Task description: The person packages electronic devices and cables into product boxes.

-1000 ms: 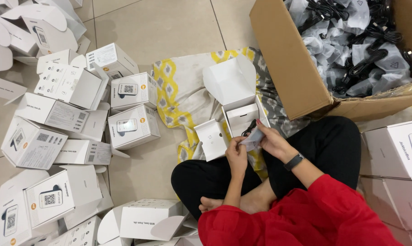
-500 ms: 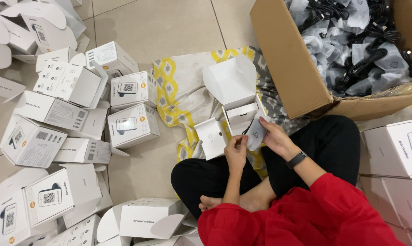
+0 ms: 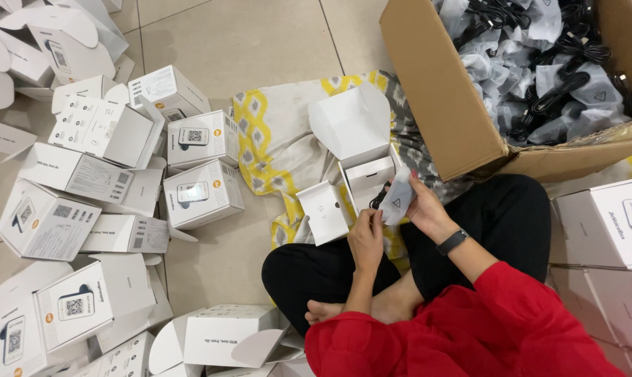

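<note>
Person seated cross-legged on a tiled floor (image 3: 246,42), red top, black trousers, dark band on the right wrist. View from above.

Right hand (image 3: 422,202): fingers closed around a small clear plastic pouch (image 3: 398,201) with a dark cable inside. The pouch stands up from the fingers on the hand's left side, just above the person's lap. Its top edge touches or overlaps the rim of the open white carton; cannot tell which.

Left hand (image 3: 366,237): fingers curled, fingertips pinching at the pouch's lower left corner. It sits below and left of the pouch, close to the right hand but not clearly touching it.

Open white carton (image 3: 361,153): directly beyond both hands, lid flap raised, side flap spread out to the left. It rests on a yellow and white patterned cloth (image 3: 274,132) spread on the floor.

Large cardboard box (image 3: 435,98): upper right, just beside the carton, filled with many more bagged black cables.

Left half of the view: scattered white cartons (image 3: 197,188), some closed, some lying with flaps open, well apart from the hands. More white cartons stacked at the right edge (image 3: 602,223), beside the person's knee. One open carton (image 3: 218,338) lies near the left knee.
</note>
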